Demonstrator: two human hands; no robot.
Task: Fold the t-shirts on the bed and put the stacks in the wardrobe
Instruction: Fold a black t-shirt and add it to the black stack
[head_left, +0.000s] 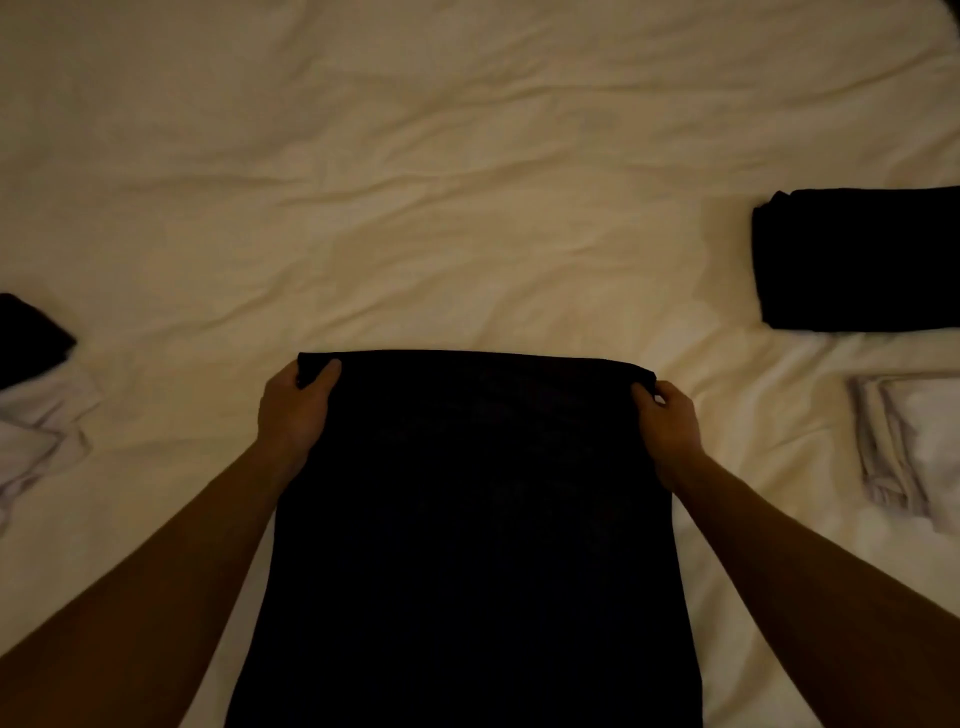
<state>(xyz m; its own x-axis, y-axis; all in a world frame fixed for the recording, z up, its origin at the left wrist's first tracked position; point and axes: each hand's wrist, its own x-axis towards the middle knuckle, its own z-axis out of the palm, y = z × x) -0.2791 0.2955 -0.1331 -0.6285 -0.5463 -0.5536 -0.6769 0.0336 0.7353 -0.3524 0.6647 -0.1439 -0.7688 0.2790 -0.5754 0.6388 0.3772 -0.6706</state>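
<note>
Pinched the dark t-shirt (467, 519) at its far corners, left hand (293, 410) and right hand (667, 423) (fingertips tucked under cloth); spread mid-bed (415, 182), near end cut off.

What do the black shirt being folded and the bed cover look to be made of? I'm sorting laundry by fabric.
The black t-shirt looks like soft matte knit, probably cotton: it drapes limply without shine, though dim light hides the weave. The cream bed cover looks like a woven cotton-type sheet with a slight sheen, holding soft creases.
</note>
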